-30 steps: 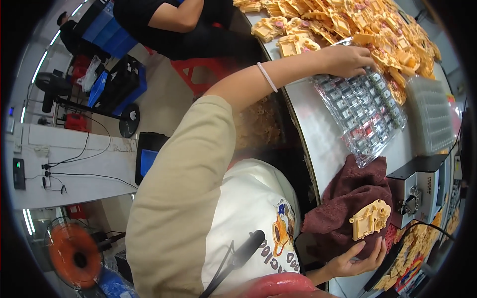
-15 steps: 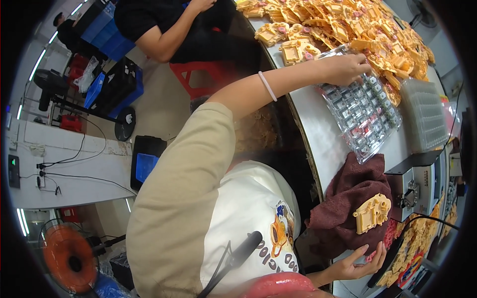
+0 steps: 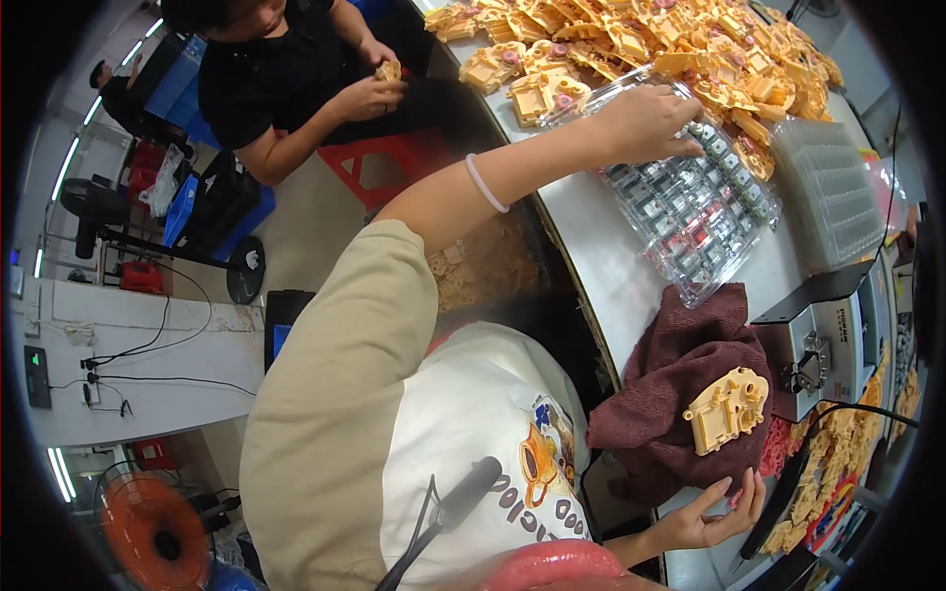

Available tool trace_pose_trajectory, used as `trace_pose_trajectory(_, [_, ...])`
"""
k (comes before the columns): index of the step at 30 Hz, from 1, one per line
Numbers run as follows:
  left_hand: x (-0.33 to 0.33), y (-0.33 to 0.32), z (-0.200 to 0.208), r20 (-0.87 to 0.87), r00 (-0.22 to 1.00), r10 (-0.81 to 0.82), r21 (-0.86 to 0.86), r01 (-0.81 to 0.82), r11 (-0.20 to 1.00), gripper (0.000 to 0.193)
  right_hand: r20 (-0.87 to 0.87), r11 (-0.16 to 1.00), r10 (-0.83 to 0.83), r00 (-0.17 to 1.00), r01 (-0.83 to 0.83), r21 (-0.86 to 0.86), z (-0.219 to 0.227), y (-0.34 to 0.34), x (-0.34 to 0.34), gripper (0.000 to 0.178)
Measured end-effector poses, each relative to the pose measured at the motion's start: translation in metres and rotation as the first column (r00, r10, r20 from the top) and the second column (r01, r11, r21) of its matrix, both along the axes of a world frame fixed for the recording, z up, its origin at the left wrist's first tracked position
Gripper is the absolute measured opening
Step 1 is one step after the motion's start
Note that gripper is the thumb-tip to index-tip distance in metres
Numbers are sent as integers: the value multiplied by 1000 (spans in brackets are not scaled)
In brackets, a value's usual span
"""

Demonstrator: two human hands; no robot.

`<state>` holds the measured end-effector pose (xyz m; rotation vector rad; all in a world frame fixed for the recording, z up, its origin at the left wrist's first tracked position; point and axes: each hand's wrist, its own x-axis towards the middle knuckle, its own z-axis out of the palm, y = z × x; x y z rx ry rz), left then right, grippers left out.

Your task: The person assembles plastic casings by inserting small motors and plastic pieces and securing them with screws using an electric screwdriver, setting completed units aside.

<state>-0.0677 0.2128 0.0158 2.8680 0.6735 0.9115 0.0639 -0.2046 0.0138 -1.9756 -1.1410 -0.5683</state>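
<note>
My left hand reaches across the table to a clear plastic tray of small dark and silvery components. Its fingers bend down together over the tray's far part; whatever is between the tips is hidden. My right hand is palm up beside the near edge of a crumpled brown cloth, thumb and fingers apart. A small bit of pink shows behind its fingertips. On the cloth, apart from both hands, rests a yellow-orange moulded plastic housing with round bosses and a square pocket.
A big heap of similar housings covers the table's far end. Stacked clear trays stand right of the components. A grey metal device with a black cable borders the cloth. A seated co-worker holds a yellow-orange part at the upper left.
The view has shifted, bringing the co-worker's hands and part into sight. My left hand stays at the tray, its fingers slightly repositioned. The housing remains on the cloth.
</note>
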Motion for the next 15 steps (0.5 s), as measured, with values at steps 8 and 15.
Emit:
trace_pose_trajectory(8, [8, -11, 3, -23, 1000, 7, -56, -8, 998, 31, 15, 999, -26, 1000, 27, -35, 1, -3, 4, 23])
trace_pose_trajectory(15, [13, -21, 5, 51, 996, -77, -284, 89, 955, 35, 8, 998, -35, 999, 35, -49, -1, -8, 8, 22])
